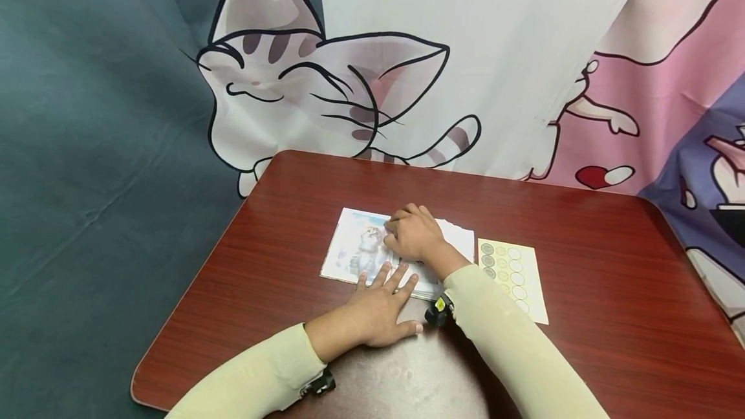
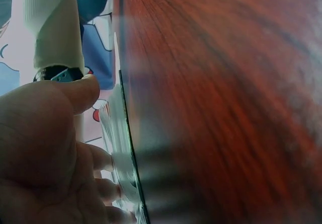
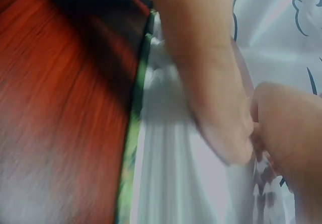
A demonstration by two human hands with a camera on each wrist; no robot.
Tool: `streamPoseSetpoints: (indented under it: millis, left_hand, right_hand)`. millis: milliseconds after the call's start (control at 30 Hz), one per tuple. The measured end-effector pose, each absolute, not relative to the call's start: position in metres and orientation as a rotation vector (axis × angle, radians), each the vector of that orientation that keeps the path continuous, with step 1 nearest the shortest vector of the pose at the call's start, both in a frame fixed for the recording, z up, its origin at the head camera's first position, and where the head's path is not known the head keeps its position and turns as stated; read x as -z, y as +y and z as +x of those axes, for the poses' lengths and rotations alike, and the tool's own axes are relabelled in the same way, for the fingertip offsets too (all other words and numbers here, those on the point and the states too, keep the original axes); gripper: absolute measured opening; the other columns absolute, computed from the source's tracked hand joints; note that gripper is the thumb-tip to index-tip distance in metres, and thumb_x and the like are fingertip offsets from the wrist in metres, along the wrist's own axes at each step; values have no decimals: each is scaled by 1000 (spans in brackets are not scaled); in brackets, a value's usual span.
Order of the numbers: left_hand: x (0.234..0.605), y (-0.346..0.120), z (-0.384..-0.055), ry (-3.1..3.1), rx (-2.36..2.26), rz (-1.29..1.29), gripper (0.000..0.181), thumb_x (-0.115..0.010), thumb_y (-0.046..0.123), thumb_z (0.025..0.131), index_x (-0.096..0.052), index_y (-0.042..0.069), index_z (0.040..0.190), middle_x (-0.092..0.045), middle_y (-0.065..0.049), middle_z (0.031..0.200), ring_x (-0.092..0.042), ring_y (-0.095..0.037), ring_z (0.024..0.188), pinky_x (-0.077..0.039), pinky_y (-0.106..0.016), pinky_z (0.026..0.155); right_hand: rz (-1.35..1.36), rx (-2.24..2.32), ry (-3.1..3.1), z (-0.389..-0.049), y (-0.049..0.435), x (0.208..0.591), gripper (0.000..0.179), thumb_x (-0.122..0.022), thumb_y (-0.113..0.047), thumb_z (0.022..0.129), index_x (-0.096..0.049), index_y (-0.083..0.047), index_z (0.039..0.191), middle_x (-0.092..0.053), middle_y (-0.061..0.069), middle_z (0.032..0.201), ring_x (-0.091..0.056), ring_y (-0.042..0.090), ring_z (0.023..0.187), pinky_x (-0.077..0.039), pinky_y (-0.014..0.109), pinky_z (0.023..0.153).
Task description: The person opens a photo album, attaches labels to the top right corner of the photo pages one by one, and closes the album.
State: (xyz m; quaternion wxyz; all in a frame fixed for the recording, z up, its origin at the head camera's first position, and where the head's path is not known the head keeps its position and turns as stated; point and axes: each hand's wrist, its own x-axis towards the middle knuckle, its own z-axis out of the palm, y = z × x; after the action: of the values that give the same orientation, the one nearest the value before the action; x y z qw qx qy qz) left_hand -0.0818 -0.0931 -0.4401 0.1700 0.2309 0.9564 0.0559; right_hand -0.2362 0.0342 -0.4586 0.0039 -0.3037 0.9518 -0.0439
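An open book [image 1: 337, 265] lies on the table, its left page printed with a pale kitten picture [image 1: 367, 244] and its right page [image 1: 462, 241] mostly white. My left hand [image 1: 381, 315] rests palm down with spread fingers on the book's near edge. Reaching over the middle of the book, my right hand [image 1: 416, 235] has bent fingers against the page. In the right wrist view its thumb [image 3: 216, 108] lies close to a bent finger [image 3: 287, 128], above the stacked pages [image 3: 171, 173]. Whether anything is pinched between them is hidden.
A pale yellow sheet [image 1: 538, 283] with rows of round circles lies right of the book, partly under the right sleeve [image 1: 512, 341]. The red-brown table [image 1: 611, 277] backs onto a cartoon cat cloth [image 1: 407, 83]. Dark wrist cameras [image 1: 319, 383] sit under both cuffs.
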Motion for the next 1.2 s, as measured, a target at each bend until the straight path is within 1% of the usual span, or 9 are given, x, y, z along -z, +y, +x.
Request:
streamPoseSetpoints:
  millis: [133,300,467,567,700,800,967,1200]
  left_hand:
    - [440,-93,-81,2714,-161,658,88,-45,74,96,-21,26,165,-9,-3,171,-12,-33,155,-21,-66,116]
    - [440,-93,-81,2705,-171,649,88,-44,74,96,-21,26,165,-11,-5,171,-11,-34,155,-19,-66,117]
    - [439,-93,-80,2700,-171,649,87,-44,73,96,-21,26,165,-9,-4,171,-11,-33,155,-20,-66,117]
    - [438,-93,-80,2704,-176,652,87,-45,73,96,-21,25,165,-7,-3,171,-11,-34,155,-20,-67,116]
    - [438,-93,-80,2711,-180,652,87,-46,72,96,-22,25,165,-7,-3,171,-11,-34,155,-20,-66,116]
    - [438,-93,-80,2715,-179,653,86,-46,72,96,-22,26,165,-7,-2,172,-12,-34,155,-21,-66,117]
    - [438,-93,-81,2730,-182,664,83,-45,71,98,-25,26,165,-11,-2,171,-16,-33,154,-23,-65,116]
    - [436,-93,-85,2789,-276,654,70,-48,61,102,-37,25,160,-25,-3,168,-26,-33,152,-31,-65,113]
  right_hand:
    - [-993,134,2950,-231,39,460,54,-47,-42,94,-67,-19,138,-60,-1,141,-42,27,136,-32,46,111]
    - [-1022,188,2904,-228,44,460,54,-44,-41,97,-63,-18,143,-57,0,146,-40,30,139,-30,50,112]
    - [-1036,364,2845,-225,51,457,51,-46,-33,99,-60,-15,145,-55,4,149,-37,34,144,-29,55,112]
    - [-1034,476,2825,-223,57,456,52,-50,-29,98,-58,-14,147,-53,8,151,-35,36,146,-28,57,112]
    - [-1026,609,2834,-221,66,454,53,-53,-26,95,-58,-12,146,-52,13,151,-36,38,145,-27,59,113]
    - [-1028,697,2841,-220,73,454,52,-53,-25,95,-58,-8,145,-52,15,150,-37,39,143,-26,59,112]
    - [-1008,821,2847,-215,84,452,49,-54,-23,97,-60,-6,143,-54,15,148,-38,37,141,-27,57,110]
    - [-988,944,2863,-207,99,442,46,-55,-15,96,-61,-4,140,-55,15,146,-39,34,140,-28,56,107]
